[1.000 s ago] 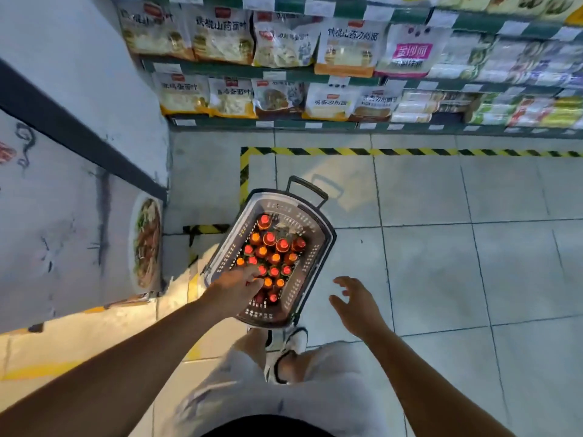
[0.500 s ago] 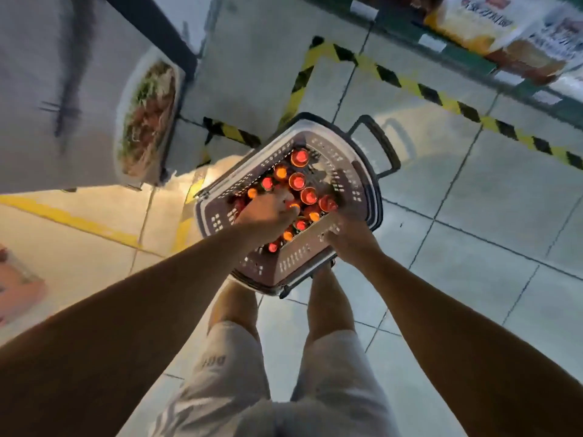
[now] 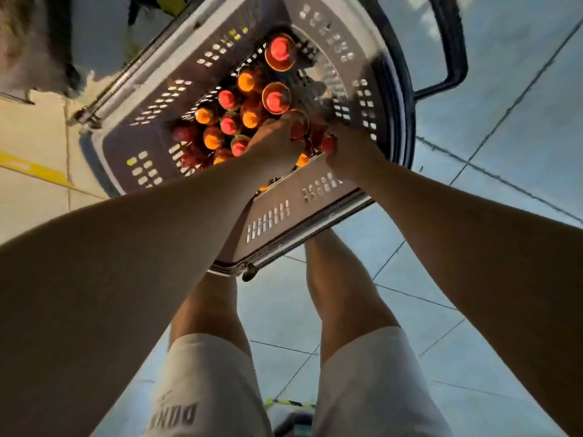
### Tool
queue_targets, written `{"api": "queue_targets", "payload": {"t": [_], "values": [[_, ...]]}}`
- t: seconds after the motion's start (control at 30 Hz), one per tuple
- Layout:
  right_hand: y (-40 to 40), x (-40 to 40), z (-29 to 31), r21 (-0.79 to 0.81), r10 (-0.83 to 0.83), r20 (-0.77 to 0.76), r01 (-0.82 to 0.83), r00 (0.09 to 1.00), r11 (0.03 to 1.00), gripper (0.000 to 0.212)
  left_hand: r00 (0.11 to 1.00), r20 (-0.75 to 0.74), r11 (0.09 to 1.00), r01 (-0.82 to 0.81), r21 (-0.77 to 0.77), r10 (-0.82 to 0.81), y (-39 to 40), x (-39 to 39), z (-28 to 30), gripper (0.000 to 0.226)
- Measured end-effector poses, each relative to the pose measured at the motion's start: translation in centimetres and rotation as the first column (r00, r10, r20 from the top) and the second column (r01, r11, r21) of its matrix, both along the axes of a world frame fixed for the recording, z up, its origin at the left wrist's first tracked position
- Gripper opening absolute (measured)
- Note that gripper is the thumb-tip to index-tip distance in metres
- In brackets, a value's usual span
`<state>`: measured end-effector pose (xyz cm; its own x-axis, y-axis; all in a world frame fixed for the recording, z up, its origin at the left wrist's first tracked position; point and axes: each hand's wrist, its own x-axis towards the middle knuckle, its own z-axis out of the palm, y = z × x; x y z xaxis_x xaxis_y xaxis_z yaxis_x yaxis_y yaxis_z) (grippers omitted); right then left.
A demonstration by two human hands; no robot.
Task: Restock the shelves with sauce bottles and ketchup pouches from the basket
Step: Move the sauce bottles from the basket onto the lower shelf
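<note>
Hands, left (image 3: 273, 143) and right (image 3: 350, 152), each grip one bottle (image 3: 326, 143) in basket (image 3: 271, 219).

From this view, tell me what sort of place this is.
Probably a shop floor: a plastic shopping basket packed with capped sauce bottles stands on pale floor tiles. No shelves show now. Both hands are in the basket.

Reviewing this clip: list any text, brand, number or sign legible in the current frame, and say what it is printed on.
"DUN": partial letters, seen upside down, on the leg of the white shorts; the rest is cut off and not readable.
Sauce bottles in the basket: only caps show, no label readable.
Basket: no print visible.
Floor tape: plain yellow, no wording.
</note>
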<state>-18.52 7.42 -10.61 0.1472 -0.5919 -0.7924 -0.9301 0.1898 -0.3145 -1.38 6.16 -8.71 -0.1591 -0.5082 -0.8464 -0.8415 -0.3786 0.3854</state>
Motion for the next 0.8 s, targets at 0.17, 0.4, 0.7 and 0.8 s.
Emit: {"api": "queue_targets", "payload": {"t": [0.17,0.4,0.7,0.8], "values": [[1.4,0.9,-3.1,0.009,-0.082,0.0,0.082,0.997,0.997,0.034,0.998,0.057,0.998,0.006,-0.062,-0.003,-0.5,-1.2,-3.8,0.037],[1.0,0.5,-3.9,-0.004,-0.059,0.003,0.059,0.998,0.998,0.023,0.999,0.03,0.995,0.03,-0.094,-0.028,-0.7,-1.6,-4.6,0.03],[0.4,0.1,7.1,-0.104,-0.212,0.017,0.213,0.977,0.972,0.015,0.974,-0.07,0.975,-0.218,-0.052,0.214,1.9,1.5,5.3,0.032],[0.9,-0.7,13.0,-0.182,-0.263,0.099,0.277,0.96,0.943,0.017,0.968,-0.119,0.966,-0.235,-0.107,0.222,2.8,3.1,11.6,0.032]]}}
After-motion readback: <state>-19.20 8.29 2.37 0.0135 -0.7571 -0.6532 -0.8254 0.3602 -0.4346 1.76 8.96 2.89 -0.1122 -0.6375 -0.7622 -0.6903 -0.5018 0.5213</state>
